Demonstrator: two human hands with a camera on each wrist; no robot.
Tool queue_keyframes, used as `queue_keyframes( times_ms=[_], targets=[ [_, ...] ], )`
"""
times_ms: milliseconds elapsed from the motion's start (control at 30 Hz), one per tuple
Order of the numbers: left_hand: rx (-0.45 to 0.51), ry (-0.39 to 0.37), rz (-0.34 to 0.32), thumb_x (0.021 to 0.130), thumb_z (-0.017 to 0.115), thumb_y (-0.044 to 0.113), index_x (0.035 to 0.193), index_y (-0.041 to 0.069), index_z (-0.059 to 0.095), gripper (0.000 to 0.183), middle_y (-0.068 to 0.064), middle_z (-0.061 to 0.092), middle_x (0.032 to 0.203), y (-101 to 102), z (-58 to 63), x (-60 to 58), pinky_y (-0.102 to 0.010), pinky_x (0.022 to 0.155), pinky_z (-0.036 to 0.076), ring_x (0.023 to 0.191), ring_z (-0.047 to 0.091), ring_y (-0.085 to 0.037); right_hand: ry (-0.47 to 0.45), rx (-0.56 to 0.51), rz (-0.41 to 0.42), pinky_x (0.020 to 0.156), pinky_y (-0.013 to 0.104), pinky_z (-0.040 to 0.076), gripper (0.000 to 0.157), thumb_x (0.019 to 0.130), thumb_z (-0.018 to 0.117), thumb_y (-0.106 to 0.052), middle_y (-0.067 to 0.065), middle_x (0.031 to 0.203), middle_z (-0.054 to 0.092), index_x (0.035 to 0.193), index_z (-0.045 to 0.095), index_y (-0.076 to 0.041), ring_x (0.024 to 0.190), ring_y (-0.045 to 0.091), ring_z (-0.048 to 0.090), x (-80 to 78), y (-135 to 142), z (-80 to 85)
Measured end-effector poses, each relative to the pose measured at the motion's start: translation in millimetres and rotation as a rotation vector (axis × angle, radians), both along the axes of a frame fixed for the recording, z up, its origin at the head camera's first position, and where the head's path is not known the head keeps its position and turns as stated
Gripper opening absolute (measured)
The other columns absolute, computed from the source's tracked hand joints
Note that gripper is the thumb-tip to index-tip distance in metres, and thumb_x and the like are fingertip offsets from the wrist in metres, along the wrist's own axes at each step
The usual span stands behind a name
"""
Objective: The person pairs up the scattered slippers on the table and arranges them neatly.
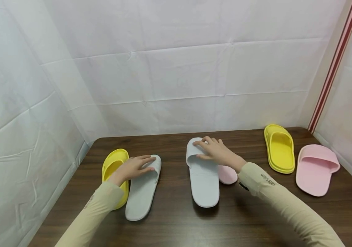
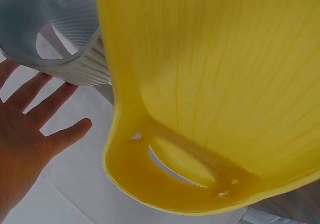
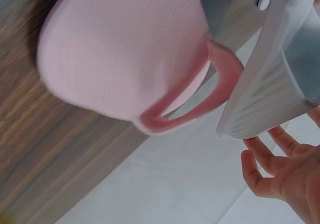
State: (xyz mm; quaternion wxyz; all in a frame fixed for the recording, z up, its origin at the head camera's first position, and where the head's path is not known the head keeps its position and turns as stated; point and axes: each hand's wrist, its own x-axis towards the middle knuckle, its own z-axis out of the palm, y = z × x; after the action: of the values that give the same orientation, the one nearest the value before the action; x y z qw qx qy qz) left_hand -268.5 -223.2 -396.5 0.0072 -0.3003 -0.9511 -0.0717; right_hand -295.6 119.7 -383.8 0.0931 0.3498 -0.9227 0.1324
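Head view first. A left grey slide (image 1: 140, 199) is touched at its strap by the left hand (image 1: 132, 167), at about 7 o'clock from the middle of the view. Fingers there are released, pretty straight, just laid on top. At 10 o'clock from that slide, a yellow slipper (image 1: 114, 166) is partly covered by the hand and wrist. Over at 5 o'clock, the strap of the right grey slide (image 1: 205, 188) is touched by the right hand (image 1: 220, 151), with the fingers loosely bent but unclenched. A half-hidden pink slide (image 1: 226, 175) is seen at 2 o'clock from it. Further off, a second yellow slipper (image 1: 280, 152) is parked at 2 o'clock and a second pink slide (image 1: 315, 173) at 3. Everything's set on a dark wood desk (image 1: 176, 226), backed by white sheeting (image 1: 179, 73).

Left wrist view: most of it, 12 to 5 o'clock, is filled by yellow, slots visible in the upper. At 10 o'clock the grey strap is met by the fingertips, and the thumb is held clear.

Right wrist view: the grey strap, around 3 o'clock, is touched by fingertips from 4, thumb apart again. Pink is shown at 11; whether it's touched by the grey sole can't be told.
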Motion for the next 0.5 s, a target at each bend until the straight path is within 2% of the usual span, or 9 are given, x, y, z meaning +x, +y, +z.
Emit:
queue_keyframes(
  times_ms=[233, 500],
  targets=[
    [0.009, -0.013, 0.025, 0.088, 0.048, 0.044, 0.132, 0.017, 0.046, 0.051, -0.013, 0.048, 0.132, -3, 0.0, -0.1, -0.046, 0.092, 0.042, 0.111, 0.054, -0.032, 0.020, 0.024, 0.000, 0.075, 0.039, 0.031, 0.043, 0.086, 0.052, -0.045, 0.006, 0.115, 0.047, 0.125, 0.045, -0.027, 0.095, 0.027, 0.050, 2.4, -15, -5.6],
    [0.005, 0.005, 0.016, 0.089, 0.048, 0.042, 0.131, 0.016, 0.046, 0.050, -0.014, 0.049, 0.131, -3, 1.9, 1.3, -0.046, 0.090, 0.043, 0.109, 0.055, -0.031, 0.055, 0.012, 0.001, 0.083, 0.047, 0.033, 0.043, 0.086, 0.051, -0.046, 0.007, 0.117, 0.046, 0.124, 0.046, -0.027, 0.101, 0.030, 0.050, 3.5, -29, -10.5]
  ],
)
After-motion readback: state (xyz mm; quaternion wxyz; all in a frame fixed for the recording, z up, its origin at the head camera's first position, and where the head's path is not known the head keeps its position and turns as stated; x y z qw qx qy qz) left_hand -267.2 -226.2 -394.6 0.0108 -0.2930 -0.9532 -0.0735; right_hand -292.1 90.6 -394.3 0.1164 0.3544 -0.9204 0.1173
